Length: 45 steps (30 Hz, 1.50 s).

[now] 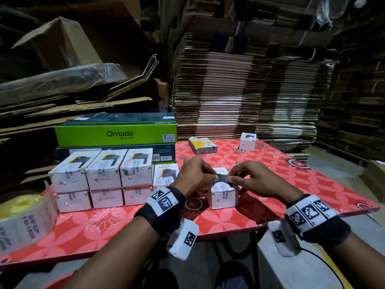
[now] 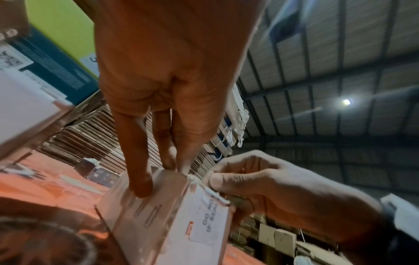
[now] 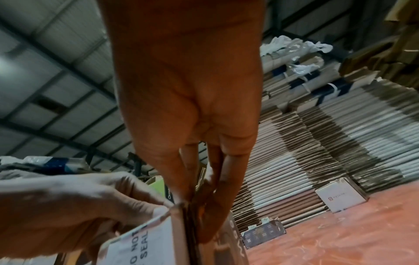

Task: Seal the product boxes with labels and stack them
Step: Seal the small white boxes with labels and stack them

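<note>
A white product box point(image 1: 224, 198) stands upright on the red floral table point(image 1: 291, 184), near its front middle. A "DO NOT ACCEPT IF SEAL IS BROKEN" label point(image 1: 226, 191) runs down its front face and folds over the top edge. My left hand point(image 1: 212, 177) grips the box's top from the left, with its fingers point(image 2: 140, 186) lying down the side of the box point(image 2: 158, 224). My right hand point(image 1: 231, 180) grips the top from the right, fingers point(image 3: 211, 229) down the far side and thumb point(image 2: 217, 179) on the label's crinkled upper edge. The box top is hidden under both hands.
Sealed white boxes point(image 1: 100, 180) are stacked two high at the table's left, with one more box point(image 1: 165, 174) beside them. A roll of labels point(image 1: 27, 222) lies at the front left. Behind are a green Omada carton point(image 1: 116, 134), two loose boxes point(image 1: 202, 146) point(image 1: 248, 141) and flattened cardboard point(image 1: 239, 90).
</note>
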{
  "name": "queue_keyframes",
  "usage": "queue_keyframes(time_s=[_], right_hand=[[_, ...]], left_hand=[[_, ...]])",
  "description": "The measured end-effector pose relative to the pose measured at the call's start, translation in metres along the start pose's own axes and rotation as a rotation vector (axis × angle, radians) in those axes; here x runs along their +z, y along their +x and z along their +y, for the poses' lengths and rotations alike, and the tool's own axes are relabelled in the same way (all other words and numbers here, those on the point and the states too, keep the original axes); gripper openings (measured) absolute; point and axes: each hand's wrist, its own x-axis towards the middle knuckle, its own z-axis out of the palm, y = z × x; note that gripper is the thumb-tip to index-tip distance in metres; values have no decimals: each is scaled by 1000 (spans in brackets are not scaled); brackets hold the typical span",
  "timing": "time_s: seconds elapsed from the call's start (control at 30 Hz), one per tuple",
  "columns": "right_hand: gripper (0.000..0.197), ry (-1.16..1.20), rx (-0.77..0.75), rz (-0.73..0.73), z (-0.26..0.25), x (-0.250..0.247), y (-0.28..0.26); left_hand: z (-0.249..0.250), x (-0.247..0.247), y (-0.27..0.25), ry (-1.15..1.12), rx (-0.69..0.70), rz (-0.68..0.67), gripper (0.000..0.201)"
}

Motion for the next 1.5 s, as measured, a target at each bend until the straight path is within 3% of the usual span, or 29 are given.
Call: queue_keyframes(time_s=[0.13, 0.3, 0.43, 0.53, 0.6, 0.67, 0.8, 1.0, 1.2, 1.37, 1.5], right_hand=[[13, -7, 14, -12, -1, 1, 1], [14, -110, 56, 48, -15, 6, 8], [18, -89, 75, -75, -18, -9, 5], [52, -167, 68, -176, -19, -13, 3], [64, -262, 52, -153, -23, -8, 4], [64, -315, 31, -88, -23, -2, 6], [59, -294, 41, -26, -18, 5, 8], [58, -255, 90, -81, -21, -3, 8], [56, -167, 101, -163, -17, -12, 8], [53, -149, 114, -39, -21, 0, 10], [39, -118, 130, -115, -20, -8, 10]], left_hand=[[3, -7, -3, -85, -43, -66, 17], [7, -2, -2, 4, -25, -3, 11], [7, -6, -3, 43, -21, -52, 14], [11, -15, -4, 6, -62, -154, 28], [13, -16, -7, 49, -48, -197, 48], [12, -13, -12, 144, 11, -197, 60], [8, -3, -19, 182, 72, -105, 58], [7, 5, -23, 123, 93, -12, 55], [7, 1, -19, 156, 83, -101, 72], [2, -4, -14, 99, 54, -135, 72], [2, -5, -14, 93, 18, -149, 80]])
